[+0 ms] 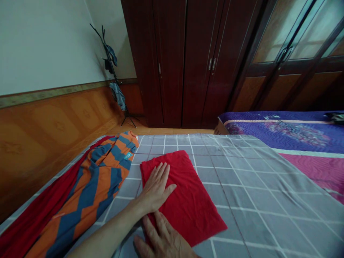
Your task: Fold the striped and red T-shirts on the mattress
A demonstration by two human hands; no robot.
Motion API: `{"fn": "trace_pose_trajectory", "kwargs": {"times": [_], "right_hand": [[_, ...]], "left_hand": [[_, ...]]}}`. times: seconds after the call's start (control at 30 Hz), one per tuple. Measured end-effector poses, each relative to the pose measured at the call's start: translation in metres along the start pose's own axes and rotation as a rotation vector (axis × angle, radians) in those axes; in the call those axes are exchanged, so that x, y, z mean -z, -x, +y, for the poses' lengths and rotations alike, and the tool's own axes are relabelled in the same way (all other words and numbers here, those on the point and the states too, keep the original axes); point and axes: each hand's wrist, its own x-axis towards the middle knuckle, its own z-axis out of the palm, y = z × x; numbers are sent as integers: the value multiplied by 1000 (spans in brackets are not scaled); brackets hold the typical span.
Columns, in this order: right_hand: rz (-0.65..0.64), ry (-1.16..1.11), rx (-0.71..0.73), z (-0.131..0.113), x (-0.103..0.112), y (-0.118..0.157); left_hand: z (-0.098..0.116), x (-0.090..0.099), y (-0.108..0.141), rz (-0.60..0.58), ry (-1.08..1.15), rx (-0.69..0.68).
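A folded red cloth point(185, 193) lies as a rough rectangle on the grey checked bedsheet point(236, 200), with small wrinkles across its top. My left hand point(157, 188) rests flat on its upper left part, fingers stretched forward and thumb out to the side. Just below, my right hand point(166, 234) touches the cloth's lower left edge, palm down, its fingers apart and the thumb off to the left. The right wrist runs out of the bottom of the view. Whether the cloth is a shirt or another garment I cannot tell.
An orange and blue striped garment point(99, 179) lies along the bed's left side, over more red fabric point(51, 200). Beyond the bed stand a dark wooden wardrobe point(196, 71) and a coat rack point(111, 64). A second bed with a purple cover point(268, 125) is at right.
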Motion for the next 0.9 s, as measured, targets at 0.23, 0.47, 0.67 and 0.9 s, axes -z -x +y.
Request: {"fn": "trace_pose_trajectory", "kwargs": {"times": [0.23,0.47,0.67,0.9], "right_hand": [[53,-59,119,-25,-29,5],[203,-303,-33,-3,52,-33],[-280,-294,-318,65,100,-69],[-475,103,-601,170,53,-68]], "left_hand": [[-31,3,12,54,-149,130],[-22,-18,50,130,-253,-4],[-21,-31,61,108,-185,45],[9,4,53,-118,-130,225]]}}
